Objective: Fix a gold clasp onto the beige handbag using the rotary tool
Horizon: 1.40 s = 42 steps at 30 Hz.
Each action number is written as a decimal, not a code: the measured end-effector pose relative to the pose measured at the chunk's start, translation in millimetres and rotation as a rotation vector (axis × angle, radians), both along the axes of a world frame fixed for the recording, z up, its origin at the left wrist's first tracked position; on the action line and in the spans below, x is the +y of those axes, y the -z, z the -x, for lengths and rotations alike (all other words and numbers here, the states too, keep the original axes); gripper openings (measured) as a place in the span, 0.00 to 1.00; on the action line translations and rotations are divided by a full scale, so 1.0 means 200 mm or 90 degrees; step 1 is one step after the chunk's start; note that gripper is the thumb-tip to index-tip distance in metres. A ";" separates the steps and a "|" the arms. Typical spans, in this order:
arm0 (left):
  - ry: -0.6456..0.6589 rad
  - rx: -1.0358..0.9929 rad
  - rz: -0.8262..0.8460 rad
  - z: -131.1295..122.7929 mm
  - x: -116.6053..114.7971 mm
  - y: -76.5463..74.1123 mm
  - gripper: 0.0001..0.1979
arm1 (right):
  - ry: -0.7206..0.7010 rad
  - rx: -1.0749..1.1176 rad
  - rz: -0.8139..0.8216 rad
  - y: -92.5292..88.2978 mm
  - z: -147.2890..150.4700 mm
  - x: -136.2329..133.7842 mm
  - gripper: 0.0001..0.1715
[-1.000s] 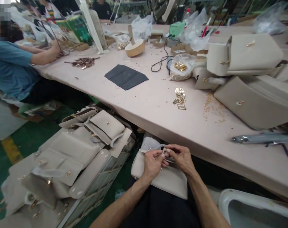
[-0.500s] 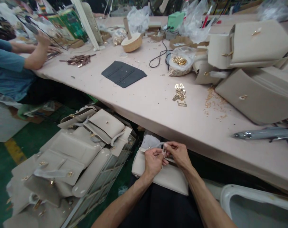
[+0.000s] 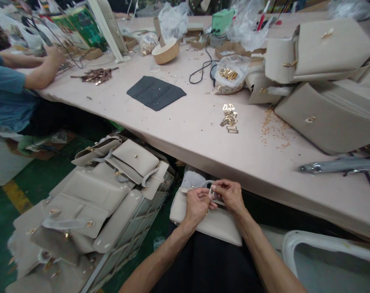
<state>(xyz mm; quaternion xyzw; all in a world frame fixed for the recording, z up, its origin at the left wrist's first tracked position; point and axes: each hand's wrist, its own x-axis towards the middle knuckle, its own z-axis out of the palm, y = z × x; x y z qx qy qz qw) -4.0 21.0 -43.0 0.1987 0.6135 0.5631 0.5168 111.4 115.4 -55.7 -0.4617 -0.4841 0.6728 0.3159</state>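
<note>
**Desk:** What are your hands on?

**Operator:** I have my left hand [image 3: 197, 204] and my right hand [image 3: 231, 194] together just below the near edge of the table [image 3: 188, 134]. The fingers of both are pinched narrow on a pale tab [image 3: 212, 192], thumb against forefinger on each side.

**Desk:** And where is the bag?

**Operator:** The cream bag [image 3: 214, 228] lies flat across my lap under both hands, and the tab sits at its upper edge. I cannot tell whether the tab is fixed to the bag.

**Desk:** What is around you?

**Operator:** To my left, a wire crate [image 3: 133, 232] stands on the floor with a pile of bags [image 3: 96, 191] on top. On the table above my hands lie loose gold fittings [image 3: 230, 120], with a dark sheet [image 3: 156, 92] further left and a clear sack of gold parts [image 3: 230, 77] behind them. More bags [image 3: 325, 118] are stacked at the right, and a grey tool [image 3: 337, 166] lies near the edge in front of them. A person in a blue sleeve [image 3: 5, 89] works at the far left end.
</note>
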 end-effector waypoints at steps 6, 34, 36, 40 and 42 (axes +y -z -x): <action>-0.009 -0.029 0.016 0.02 -0.02 0.00 0.23 | -0.004 0.031 0.035 -0.02 0.03 -0.01 0.22; -0.069 -0.040 0.013 0.05 0.00 0.07 0.21 | 0.128 -0.443 -0.624 -0.36 0.06 1.01 0.19; -0.073 -0.037 0.010 0.05 -0.01 0.08 0.21 | 0.105 -0.450 -0.622 -0.34 0.08 1.06 0.17; -0.071 -0.030 0.004 0.05 -0.01 0.09 0.19 | 0.068 -0.414 -0.579 -0.34 0.10 1.07 0.15; -0.069 -0.031 0.003 0.06 -0.01 0.09 0.18 | 0.051 -0.391 -0.553 -0.35 0.09 1.07 0.16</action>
